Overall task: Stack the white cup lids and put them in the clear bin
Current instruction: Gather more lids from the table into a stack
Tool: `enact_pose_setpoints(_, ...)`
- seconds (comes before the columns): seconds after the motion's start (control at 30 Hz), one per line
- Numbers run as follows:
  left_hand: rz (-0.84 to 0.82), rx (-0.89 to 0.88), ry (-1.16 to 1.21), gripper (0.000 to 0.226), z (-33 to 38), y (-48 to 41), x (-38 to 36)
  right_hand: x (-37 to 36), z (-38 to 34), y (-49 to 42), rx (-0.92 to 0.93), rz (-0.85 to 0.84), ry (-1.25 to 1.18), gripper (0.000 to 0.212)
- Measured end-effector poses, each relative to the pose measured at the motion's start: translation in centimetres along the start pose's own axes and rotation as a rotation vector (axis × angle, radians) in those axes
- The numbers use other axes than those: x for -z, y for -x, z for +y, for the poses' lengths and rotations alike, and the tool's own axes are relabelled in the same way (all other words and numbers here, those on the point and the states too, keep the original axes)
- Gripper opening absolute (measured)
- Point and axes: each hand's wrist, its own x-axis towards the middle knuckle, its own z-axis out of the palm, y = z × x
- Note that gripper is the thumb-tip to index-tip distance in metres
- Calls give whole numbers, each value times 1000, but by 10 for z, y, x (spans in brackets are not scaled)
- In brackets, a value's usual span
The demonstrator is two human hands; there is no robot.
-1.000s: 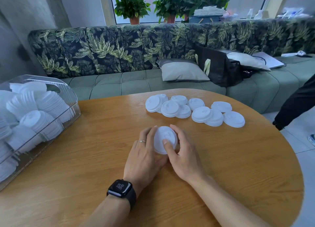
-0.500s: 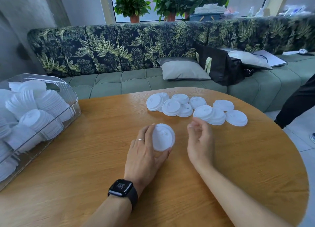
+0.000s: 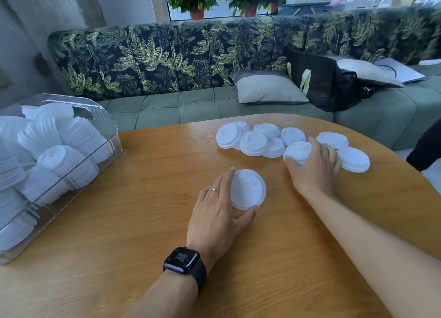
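Note:
My left hand [image 3: 218, 214] grips a small stack of white lids [image 3: 249, 188] at the table's middle, thumb under its near edge and fingers along its left side. My right hand [image 3: 315, 167] has reached to the far right and grips a white lid [image 3: 298, 151] from the scattered lids, thumb at its near edge. Several loose white lids [image 3: 253, 142] lie in a row across the far side of the table. The clear bin [image 3: 108, 136] stands at the left, holding several stacks of white lids.
The round wooden table [image 3: 143, 234] ends close behind the loose lids. A green sofa [image 3: 191, 107] with a grey cushion [image 3: 269, 88] and a black bag [image 3: 319, 79] runs behind it. A dark-clothed person's leg [image 3: 427, 145] is at the right edge.
My right hand left the stack and reached forward and right to a loose lid, closing on it. My left hand kept hold of the stack in the same place.

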Motion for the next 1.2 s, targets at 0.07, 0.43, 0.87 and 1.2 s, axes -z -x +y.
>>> enact_pose_setpoints(0.07, 2, 4, -10, 87, 0, 0, 0, 0, 0, -1, -1, 2, 8, 71)
enact_pose_setpoints(0.43, 3, 27, 21, 82, -1, 4, 1, 28, -24, 67, 133, -85, -381, 69)
enact_pose_setpoints(0.87, -72, 61, 134, 92, 14, 33, 15, 52, -26, 141, -59, -240, -765, 78)
enact_pose_setpoints(1.2, -59, 79, 118, 82, 13, 33, 13, 60, -29, 137, -293, -348, -1007, 48)
